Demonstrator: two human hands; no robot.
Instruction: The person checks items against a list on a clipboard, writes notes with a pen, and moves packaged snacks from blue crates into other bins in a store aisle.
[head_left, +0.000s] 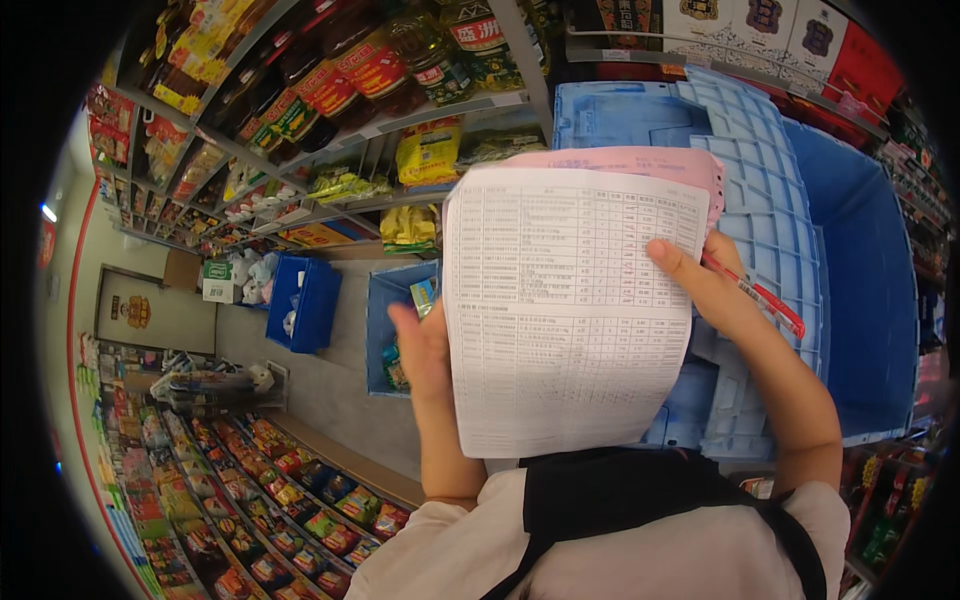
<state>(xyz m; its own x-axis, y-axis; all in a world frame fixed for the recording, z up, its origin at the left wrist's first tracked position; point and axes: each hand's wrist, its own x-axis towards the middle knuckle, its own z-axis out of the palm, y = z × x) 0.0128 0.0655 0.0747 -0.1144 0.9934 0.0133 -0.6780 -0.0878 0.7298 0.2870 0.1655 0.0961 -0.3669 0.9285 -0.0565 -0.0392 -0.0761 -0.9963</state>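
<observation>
A stack of printed sheets (570, 315), a white one with table rows on top and pink paper (630, 161) behind, is held up in front of my chest. My right hand (709, 281) grips its right edge, thumb on the front, and also holds a red pen (757, 300) that slants out past the paper. Red marks run down one column. At the left edge my left hand (424, 345) supports the sheets, its thumb pointing away and its other fingers hidden behind the paper.
Blue plastic crates with a ribbed lid (757, 187) stand beyond the papers, beside an open blue bin (862, 285). A blue crate with packets (386, 285) and a darker blue bin (304, 300) stand on the floor at left. Shelves of oil bottles (360, 67) and packaged goods (300, 487) flank the aisle.
</observation>
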